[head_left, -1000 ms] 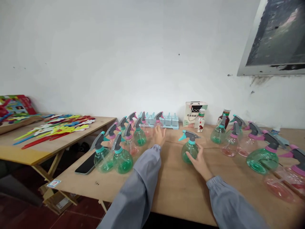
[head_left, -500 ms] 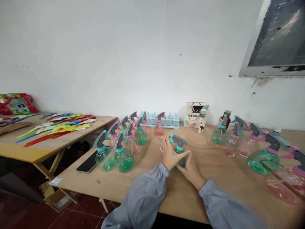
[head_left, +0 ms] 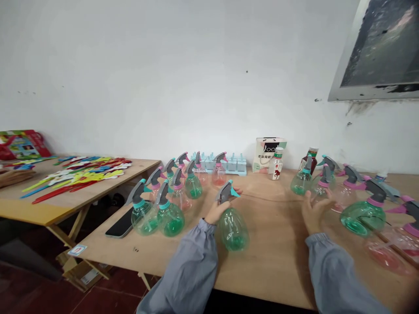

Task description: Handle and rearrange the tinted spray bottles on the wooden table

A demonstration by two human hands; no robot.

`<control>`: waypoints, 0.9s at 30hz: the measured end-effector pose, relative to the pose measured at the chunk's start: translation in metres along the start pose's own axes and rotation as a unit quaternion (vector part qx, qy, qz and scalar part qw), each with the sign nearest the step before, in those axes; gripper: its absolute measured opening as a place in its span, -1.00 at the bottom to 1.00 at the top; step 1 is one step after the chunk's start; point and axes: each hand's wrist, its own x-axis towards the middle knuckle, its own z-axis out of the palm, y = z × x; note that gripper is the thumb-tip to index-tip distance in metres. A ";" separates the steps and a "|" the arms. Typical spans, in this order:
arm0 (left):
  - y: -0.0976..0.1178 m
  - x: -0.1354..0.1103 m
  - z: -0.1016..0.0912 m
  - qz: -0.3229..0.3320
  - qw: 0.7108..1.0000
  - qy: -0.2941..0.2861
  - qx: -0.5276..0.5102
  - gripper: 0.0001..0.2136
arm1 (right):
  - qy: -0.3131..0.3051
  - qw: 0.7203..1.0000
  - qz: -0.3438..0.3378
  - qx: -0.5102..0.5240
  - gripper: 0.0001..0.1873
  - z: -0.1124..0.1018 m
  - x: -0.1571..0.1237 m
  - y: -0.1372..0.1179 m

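My left hand (head_left: 218, 208) grips the neck of a green spray bottle (head_left: 233, 227) with a grey and teal trigger head, held tilted above the wooden table (head_left: 268, 257). My right hand (head_left: 313, 212) reaches to the right with fingers apart, just short of a pink spray bottle (head_left: 322, 188) with a grey head. It holds nothing. Both arms wear grey sleeves.
A cluster of green and pink spray bottles (head_left: 168, 205) stands at the left of the table beside a black phone (head_left: 121, 223). More bottles (head_left: 363, 213) crowd the right end. A light-blue mould tray (head_left: 229, 165), a small box (head_left: 267, 155) and drink bottles line the wall. A second table (head_left: 65, 192) holds coloured plastic pieces.
Both hands were on the green bottle half a second ago. My left hand has since lifted and tilted it toward me, and my right hand let go and moved right toward the pink bottles.
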 end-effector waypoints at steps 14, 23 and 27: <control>0.006 -0.006 0.015 -0.064 0.992 0.037 -0.100 -0.67 | 0.000 0.990 0.105 -0.096 0.05 0.019 0.002 0.071; -0.007 -0.009 0.018 -0.088 0.987 0.021 -0.136 -0.63 | -0.078 0.993 0.063 -0.059 0.18 0.024 -0.033 0.016; -0.004 -0.010 0.018 -0.069 0.988 -0.050 -0.130 -0.57 | -0.122 0.992 0.032 -0.024 0.05 0.025 -0.055 -0.024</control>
